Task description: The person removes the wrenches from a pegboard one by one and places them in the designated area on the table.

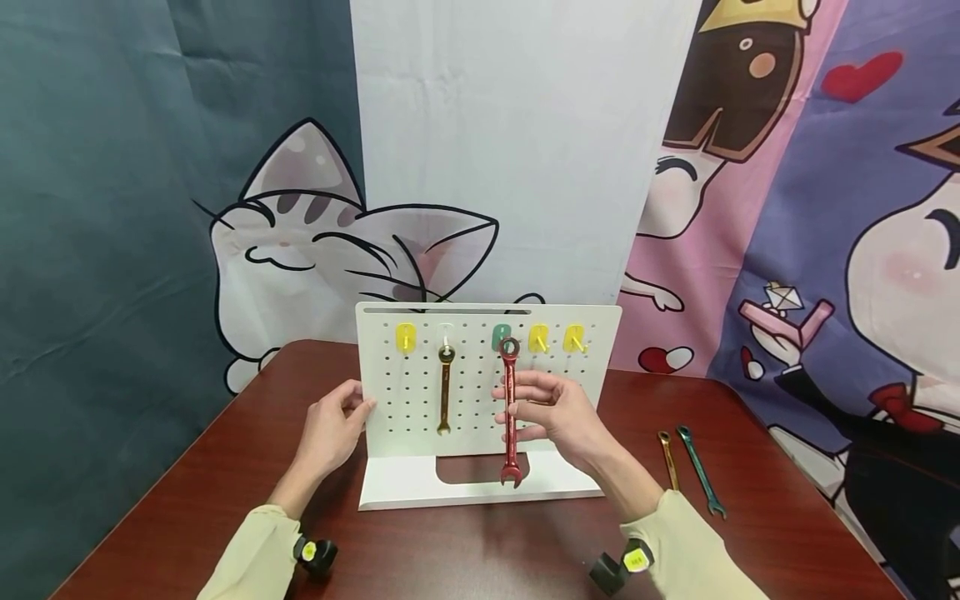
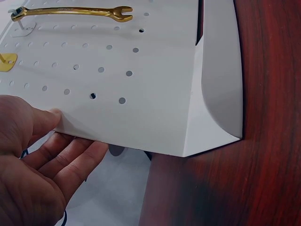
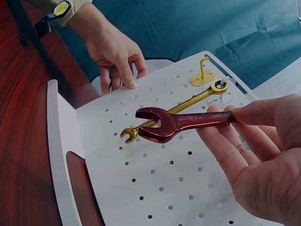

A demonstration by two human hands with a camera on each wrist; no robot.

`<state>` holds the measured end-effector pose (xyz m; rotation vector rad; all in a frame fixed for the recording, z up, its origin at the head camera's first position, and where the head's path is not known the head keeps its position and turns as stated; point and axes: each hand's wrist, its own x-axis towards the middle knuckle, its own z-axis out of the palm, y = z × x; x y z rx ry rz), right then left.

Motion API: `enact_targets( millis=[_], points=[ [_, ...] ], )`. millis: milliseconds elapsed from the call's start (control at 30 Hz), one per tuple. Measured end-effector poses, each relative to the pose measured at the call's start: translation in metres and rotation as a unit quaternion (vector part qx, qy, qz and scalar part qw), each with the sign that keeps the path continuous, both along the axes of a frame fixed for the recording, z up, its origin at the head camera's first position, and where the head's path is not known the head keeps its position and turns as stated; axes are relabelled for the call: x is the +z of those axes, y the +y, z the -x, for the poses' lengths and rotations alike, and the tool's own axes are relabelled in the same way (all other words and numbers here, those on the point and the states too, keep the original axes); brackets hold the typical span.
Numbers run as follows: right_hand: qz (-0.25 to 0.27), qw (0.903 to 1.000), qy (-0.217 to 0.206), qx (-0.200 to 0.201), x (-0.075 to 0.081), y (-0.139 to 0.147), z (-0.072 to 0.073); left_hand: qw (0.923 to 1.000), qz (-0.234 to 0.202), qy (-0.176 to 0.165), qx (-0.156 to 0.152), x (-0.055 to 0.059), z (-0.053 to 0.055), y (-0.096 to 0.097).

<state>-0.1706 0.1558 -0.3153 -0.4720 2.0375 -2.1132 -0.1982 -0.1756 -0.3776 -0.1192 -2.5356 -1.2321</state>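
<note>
A white pegboard (image 1: pixel 476 400) stands upright on the table. My left hand (image 1: pixel 333 427) holds its left edge, thumb on the front and fingers behind, as the left wrist view shows. In my right hand (image 1: pixel 564 418) a red combination wrench (image 1: pixel 511 417) is pinched between thumb and fingers, upright, ring end up and open jaw down. Its ring overlaps the green hook (image 1: pixel 501 333) in the head view; whether they touch I cannot tell. A gold combination wrench (image 1: pixel 445 392) hangs by its ring from a white hook (image 3: pixel 227 98) left of it.
Yellow hooks (image 1: pixel 406 337) sit on the board at the left and at the right. Another gold wrench (image 1: pixel 669 461) and a green wrench (image 1: pixel 701 472) lie on the dark red table (image 1: pixel 450 550) to the right. A printed cloth (image 1: pixel 525 150) hangs behind.
</note>
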Motion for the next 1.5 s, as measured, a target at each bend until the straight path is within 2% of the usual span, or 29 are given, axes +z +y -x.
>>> enact_targets(
  millis=[367, 767, 1167, 1500],
  points=[
    [-0.012, 0.9998, 0.006, -0.014, -0.008, 0.015, -0.002, 1.0000, 0.002, -0.005, -0.003, -0.002, 0.000, -0.001],
    [-0.025, 0.9976, -0.029, -0.058, -0.020, 0.033, -0.003, 1.0000, 0.005, -0.003, -0.003, -0.003, 0.002, -0.001],
    [-0.029, 0.9967, -0.029, -0.070, -0.035, 0.058, -0.003, 1.0000, 0.004, 0.001, -0.001, -0.002, 0.003, -0.002],
    [-0.041, 0.9957, -0.037, -0.075, -0.041, 0.079, -0.008, 1.0000, 0.005, 0.000, -0.002, -0.003, 0.003, -0.002]
  ],
)
